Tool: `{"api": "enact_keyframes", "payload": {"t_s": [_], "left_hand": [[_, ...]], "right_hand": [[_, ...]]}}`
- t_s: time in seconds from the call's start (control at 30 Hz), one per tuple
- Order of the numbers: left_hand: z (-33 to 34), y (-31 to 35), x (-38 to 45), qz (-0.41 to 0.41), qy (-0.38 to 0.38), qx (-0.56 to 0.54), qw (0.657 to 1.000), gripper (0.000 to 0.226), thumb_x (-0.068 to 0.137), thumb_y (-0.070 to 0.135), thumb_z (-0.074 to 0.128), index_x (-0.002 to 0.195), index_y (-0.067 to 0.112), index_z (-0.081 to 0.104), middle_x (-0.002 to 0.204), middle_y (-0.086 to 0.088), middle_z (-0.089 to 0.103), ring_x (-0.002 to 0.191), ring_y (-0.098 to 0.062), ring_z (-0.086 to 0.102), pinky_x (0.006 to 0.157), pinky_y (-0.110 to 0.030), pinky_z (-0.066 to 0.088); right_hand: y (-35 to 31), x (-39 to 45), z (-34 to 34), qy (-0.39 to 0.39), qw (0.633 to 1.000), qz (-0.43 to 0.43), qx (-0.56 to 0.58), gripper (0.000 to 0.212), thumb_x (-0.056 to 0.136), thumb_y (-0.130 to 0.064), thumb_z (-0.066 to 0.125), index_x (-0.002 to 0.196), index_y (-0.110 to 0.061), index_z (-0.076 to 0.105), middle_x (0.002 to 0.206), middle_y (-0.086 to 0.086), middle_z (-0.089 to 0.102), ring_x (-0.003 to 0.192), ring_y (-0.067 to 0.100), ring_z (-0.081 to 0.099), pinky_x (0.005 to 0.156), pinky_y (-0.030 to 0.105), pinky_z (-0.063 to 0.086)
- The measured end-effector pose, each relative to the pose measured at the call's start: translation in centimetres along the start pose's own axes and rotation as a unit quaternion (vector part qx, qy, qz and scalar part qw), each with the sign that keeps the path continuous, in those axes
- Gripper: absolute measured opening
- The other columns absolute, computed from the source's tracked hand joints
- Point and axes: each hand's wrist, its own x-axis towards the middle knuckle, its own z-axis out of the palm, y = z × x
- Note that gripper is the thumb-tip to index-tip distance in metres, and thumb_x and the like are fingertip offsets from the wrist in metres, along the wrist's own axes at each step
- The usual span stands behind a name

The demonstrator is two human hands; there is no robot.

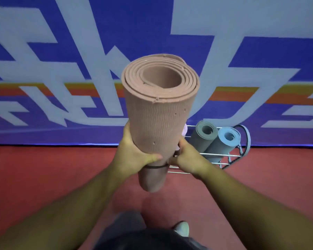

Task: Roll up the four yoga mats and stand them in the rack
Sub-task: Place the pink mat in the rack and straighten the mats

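A: Item: pink mat [159, 112], rolled, held upright off the floor [44, 177]. Long axis near vertical, open end toward the camera, lower end just above the floor.

B: Where's the rack [224, 156]?

A: Ahead and to the right of the mat, against the wall [62, 51]. Holds a grey mat [202, 138] and a blue mat [224, 143], both leaning. A pale roll shows just behind the pink mat; too hidden to identify.

B: Grip?

A: Two entries. Left hand [136, 152]: wrapped round the lower part of the roll, thumb across the front. Right hand [186, 156]: curled against the roll's right side at the same height, fingers mostly hidden behind it. Both clamped on the pink mat. A dark band [155, 166] circles the roll just under the hands.

B: Nearer hand to the rack?

A: Right. By my judgement, the move is forward and rightward, keeping the roll upright, then lowering the bottom end between the rails.
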Motion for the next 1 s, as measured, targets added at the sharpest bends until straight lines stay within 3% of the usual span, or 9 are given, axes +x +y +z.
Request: {"api": "enact_keyframes", "payload": {"t_s": [0.17, 0.27, 0.37, 0.47, 0.53, 0.63, 0.77, 0.87, 1.0], "left_hand": [[0.2, -0.8, 3.6, -0.031, 0.067, 0.016, 0.997, 0.125, 0.043, 0.028, 0.101, 0.146, 0.031, 0.030, 0.127, 0.026, 0.058, 0.116, 0.010, 0.056, 0.090, -0.016, 0.049], [0.0, -1.9, 5.4, -0.038, 0.085, 0.016, 0.996, 0.119, 0.046, 0.019, 0.103, 0.142, 0.028, 0.034, 0.123, 0.028, 0.057, 0.113, 0.015, 0.055, 0.090, -0.011, 0.048], [-0.3, -2.8, 6.8, -0.058, 0.090, 0.013, 0.994, 0.120, 0.039, 0.027, 0.102, 0.139, 0.031, 0.035, 0.122, 0.029, 0.057, 0.112, 0.015, 0.055, 0.087, -0.011, 0.047], [-0.2, -3.7, 7.8, -0.084, 0.102, 0.011, 0.991, 0.125, 0.031, 0.046, 0.094, 0.141, 0.033, 0.035, 0.125, 0.028, 0.057, 0.116, 0.010, 0.054, 0.089, -0.014, 0.045], [0.0, -4.3, 8.4, -0.100, 0.116, 0.014, 0.988, 0.125, 0.031, 0.049, 0.092, 0.140, 0.036, 0.034, 0.122, 0.033, 0.056, 0.116, 0.013, 0.053, 0.089, -0.008, 0.042], [0.6, -5.5, 9.7, -0.103, 0.146, 0.011, 0.984, 0.123, 0.035, 0.042, 0.096, 0.142, 0.034, 0.035, 0.120, 0.042, 0.053, 0.117, 0.015, 0.052, 0.088, -0.003, 0.040], [2.2, -7.2, 11.0, -0.111, 0.175, 0.022, 0.978, 0.113, 0.043, 0.025, 0.099, 0.138, 0.032, 0.038, 0.124, 0.032, 0.057, 0.120, 0.005, 0.054, 0.092, -0.008, 0.041], [4.0, -8.0, 11.7, -0.111, 0.198, 0.032, 0.973, 0.112, 0.042, 0.023, 0.098, 0.139, 0.025, 0.041, 0.128, 0.018, 0.059, 0.122, -0.002, 0.057, 0.094, -0.013, 0.045], [6.3, -8.0, 12.2, -0.118, 0.216, 0.035, 0.969, 0.113, 0.040, 0.029, 0.097, 0.138, 0.026, 0.041, 0.128, 0.019, 0.059, 0.121, 0.000, 0.057, 0.094, -0.015, 0.046]], "right_hand": [[-1.2, 4.9, -1.9, -0.035, 0.997, -0.023, -0.066, 0.083, 0.076, 0.011, 0.062, 0.143, -0.032, 0.037, 0.101, -0.023, 0.064, 0.088, -0.010, 0.062, 0.073, 0.009, 0.047], [-0.7, 7.4, -2.1, -0.041, 0.998, -0.004, -0.046, 0.078, 0.078, 0.021, 0.051, 0.139, -0.027, 0.043, 0.091, -0.030, 0.066, 0.080, -0.012, 0.063, 0.067, 0.009, 0.048], [1.1, 10.2, -2.4, -0.006, 0.996, 0.016, -0.089, 0.071, 0.080, 0.017, 0.051, 0.136, -0.026, 0.049, 0.106, -0.026, 0.064, 0.084, -0.011, 0.064, 0.070, 0.007, 0.044], [5.4, 13.7, -3.3, 0.016, 0.968, 0.037, -0.247, 0.068, 0.079, 0.000, 0.059, 0.143, -0.023, 0.050, 0.134, -0.003, 0.060, 0.119, 0.016, 0.060, 0.095, 0.024, 0.045], [8.0, 16.3, -3.9, -0.006, 0.928, 0.072, -0.367, 0.068, 0.083, -0.009, 0.062, 0.147, -0.024, 0.045, 0.146, 0.003, 0.049, 0.127, 0.032, 0.050, 0.105, 0.038, 0.043], [10.3, 20.4, -4.1, -0.037, 0.862, 0.080, -0.499, 0.071, 0.088, -0.020, 0.064, 0.152, -0.028, 0.035, 0.158, -0.001, 0.034, 0.142, 0.032, 0.033, 0.109, 0.044, 0.040], [14.1, 25.3, -3.6, -0.068, 0.839, 0.087, -0.532, 0.072, 0.093, -0.014, 0.053, 0.158, -0.022, 0.022, 0.166, 0.000, 0.019, 0.154, 0.028, 0.012, 0.118, 0.045, 0.030], [17.4, 27.4, -3.9, -0.073, 0.834, 0.075, -0.542, 0.070, 0.093, -0.013, 0.053, 0.157, -0.025, 0.025, 0.162, 0.000, 0.028, 0.152, 0.029, 0.017, 0.116, 0.046, 0.031], [21.2, 28.1, -4.9, -0.068, 0.831, 0.051, -0.549, 0.055, 0.092, -0.019, 0.055, 0.144, -0.030, 0.041, 0.144, -0.001, 0.048, 0.141, 0.028, 0.035, 0.106, 0.045, 0.040]]}}
